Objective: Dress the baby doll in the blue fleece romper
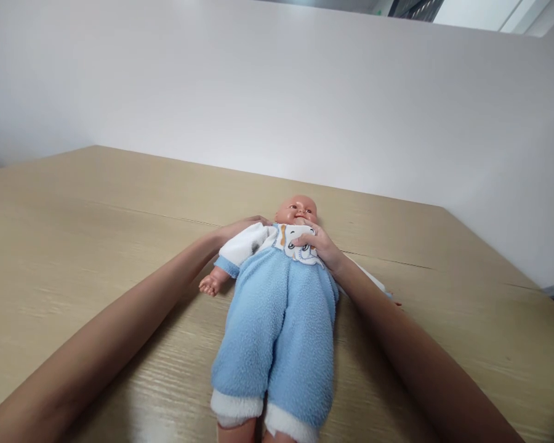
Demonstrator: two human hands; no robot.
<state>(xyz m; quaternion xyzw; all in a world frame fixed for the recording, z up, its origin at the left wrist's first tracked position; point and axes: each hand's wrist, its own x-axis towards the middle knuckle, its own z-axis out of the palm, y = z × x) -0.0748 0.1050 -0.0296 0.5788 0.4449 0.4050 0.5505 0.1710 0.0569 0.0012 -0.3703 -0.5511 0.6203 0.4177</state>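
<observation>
Only the head view to go on. The baby doll [277, 307] lies on its back in the middle of the wooden table [96, 203], feet toward the camera, in a fluffy blue romper [281, 332]. The right hand [318, 246] has its fingers pinched shut on the printed white collar [295, 243], just under the chin. The left hand [244, 226] sits at the doll's shoulder, mostly hidden behind the white sleeve [244, 243], so I can't tell if it's gripping or just resting.

What could go wrong, imo: that pinch only has a bit of fabric, so a tug could slip off the fleece, or drag the whole doll along the smooth tabletop instead of moving the cloth. The collar is right up against the chin too, so it could snag there.

The surface is pale wood grain with a seam running across it behind the doll. Behind the table there's a plain white wall [305, 92], with a bright strip [489, 12] above its top edge.
</observation>
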